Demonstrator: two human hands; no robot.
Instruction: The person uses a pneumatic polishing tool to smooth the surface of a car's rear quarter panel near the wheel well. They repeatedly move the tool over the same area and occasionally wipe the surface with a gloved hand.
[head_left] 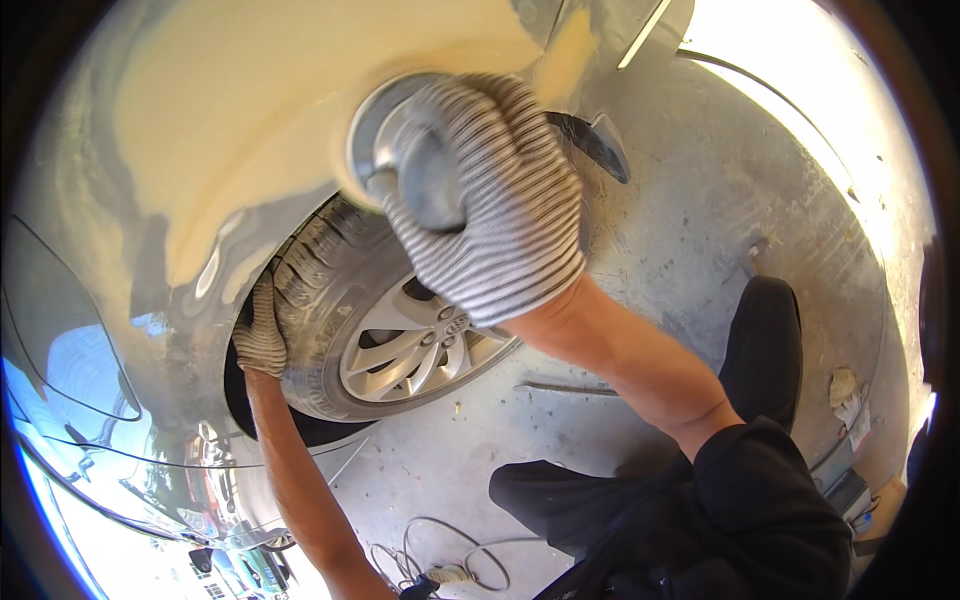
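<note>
My right hand (505,205), in a striped knit glove, is closed round a grey round sanding pad (430,185) with a domed grip. Its disc lies on the car body panel just above the wheel arch, at the lower edge of a broad yellowish filler patch (220,120). Hand and pad are slightly blurred. My left hand (262,335), gloved alike, reaches into the gap between the wheel arch and the tyre (315,335). Its fingers lie stretched out along the tread, with the tips in shadow. A silver alloy wheel (420,355) sits inside the tyre.
Shiny grey car bodywork (185,400) curves down the left. A thin cable (500,565) lies coiled on the concrete floor (680,250) near the bottom. A dark strip (570,389) lies beside the wheel. My dark-trousered knee (765,330) is at the right, with scattered items (850,495) beyond.
</note>
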